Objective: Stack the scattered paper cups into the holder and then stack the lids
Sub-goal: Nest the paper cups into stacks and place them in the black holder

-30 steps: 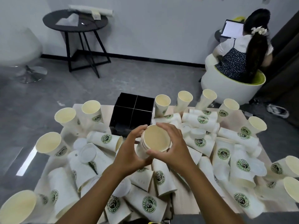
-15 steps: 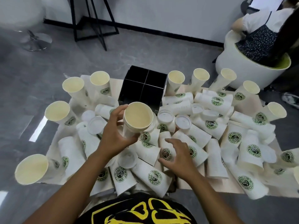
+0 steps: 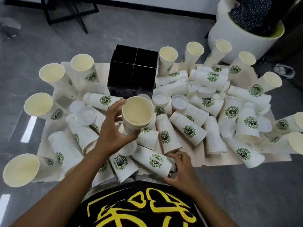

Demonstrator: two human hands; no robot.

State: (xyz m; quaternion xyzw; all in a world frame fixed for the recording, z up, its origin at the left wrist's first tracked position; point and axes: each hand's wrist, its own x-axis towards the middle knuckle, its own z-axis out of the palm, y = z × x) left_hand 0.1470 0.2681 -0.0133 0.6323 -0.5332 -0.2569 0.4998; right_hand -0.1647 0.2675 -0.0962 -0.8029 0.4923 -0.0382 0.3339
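Observation:
My left hand [image 3: 115, 134] grips an upright stack of nested paper cups [image 3: 137, 114], mouth up, just in front of the black four-compartment holder [image 3: 133, 72], whose compartments look empty. My right hand [image 3: 182, 171] closes around the open end of a cup lying on its side [image 3: 155, 161] at the near table edge. Several white cups with green logos lie scattered over the low table [image 3: 211, 158]; others stand upright along the left and far sides. White lids [image 3: 86, 113] [image 3: 179, 102] lie among them.
A white tub chair [image 3: 237, 35] with a seated person stands at the far right. Black table legs [image 3: 77, 15] stand at the far left on the grey floor. A shoe [image 3: 284, 71] lies beside the table's right corner.
My right hand left the cup stack and dropped to the near edge, closing on a lying cup. My left hand keeps the stack. The camera tilted downward.

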